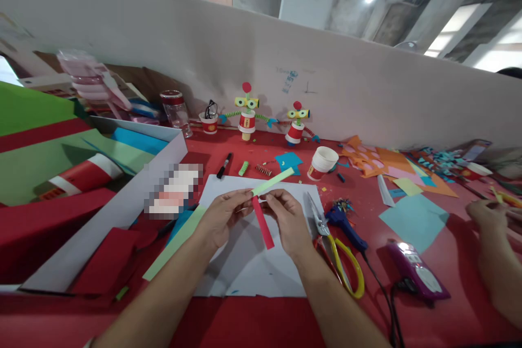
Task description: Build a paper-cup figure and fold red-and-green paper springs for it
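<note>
A light green paper strip (277,179) and a red paper strip (263,224) meet at an angle between my two hands. My left hand (222,217) pinches them close to where they cross. From the other side my right hand (287,220) has its thumb and fingers closed at the same crossing; its fingertips partly hide what it grips. Both hands hover over a white sheet (244,272) on the red table. Beside my right hand lie scissors (346,269) with yellow handles and a blue glue gun (348,231).
Two paper-cup figures (247,121) stand by the back partition. White cups (324,159), a purple device (418,272), blue paper (416,220) and orange scraps (379,157) are to the right. A box (163,157) of coloured paper is at left. Another person's hand (487,215) is far right.
</note>
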Tool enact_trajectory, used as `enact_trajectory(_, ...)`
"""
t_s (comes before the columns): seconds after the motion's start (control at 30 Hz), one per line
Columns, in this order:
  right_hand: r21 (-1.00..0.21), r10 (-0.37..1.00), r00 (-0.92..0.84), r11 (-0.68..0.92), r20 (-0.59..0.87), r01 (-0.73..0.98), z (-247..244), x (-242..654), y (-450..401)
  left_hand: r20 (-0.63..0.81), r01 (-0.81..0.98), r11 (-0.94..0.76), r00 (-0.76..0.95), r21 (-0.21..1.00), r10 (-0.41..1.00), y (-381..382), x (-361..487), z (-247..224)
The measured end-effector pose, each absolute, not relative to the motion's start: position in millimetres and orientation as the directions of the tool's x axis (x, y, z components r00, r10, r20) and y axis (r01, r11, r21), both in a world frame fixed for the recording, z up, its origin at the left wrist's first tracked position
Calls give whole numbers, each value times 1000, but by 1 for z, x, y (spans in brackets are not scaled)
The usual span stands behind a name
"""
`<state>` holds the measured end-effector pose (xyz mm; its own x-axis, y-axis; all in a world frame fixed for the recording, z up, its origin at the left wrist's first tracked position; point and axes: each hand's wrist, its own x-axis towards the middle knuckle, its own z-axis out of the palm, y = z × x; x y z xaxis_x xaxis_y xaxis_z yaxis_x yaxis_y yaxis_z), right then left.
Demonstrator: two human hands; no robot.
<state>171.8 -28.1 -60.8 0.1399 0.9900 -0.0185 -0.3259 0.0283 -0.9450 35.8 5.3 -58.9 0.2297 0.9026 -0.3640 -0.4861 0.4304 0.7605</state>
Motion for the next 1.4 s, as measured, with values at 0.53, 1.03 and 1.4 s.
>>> enact_trajectory(0.53, -860, 893, 96, 387, 439, 332, -64, 179, -30, -302, -401, 386, 259, 830, 917, 3, 35, -59)
enact_trajectory(1.03, -973, 955, 193, 206, 223, 106, -65, 168, -32, -205, -428, 314, 282, 847, 937, -2, 41, -58)
enact_trajectory(1.4, -984, 958, 225, 168, 177, 62, -62, 167, -33, -179, -384, 285, 289, 878, 940, -3, 42, -61)
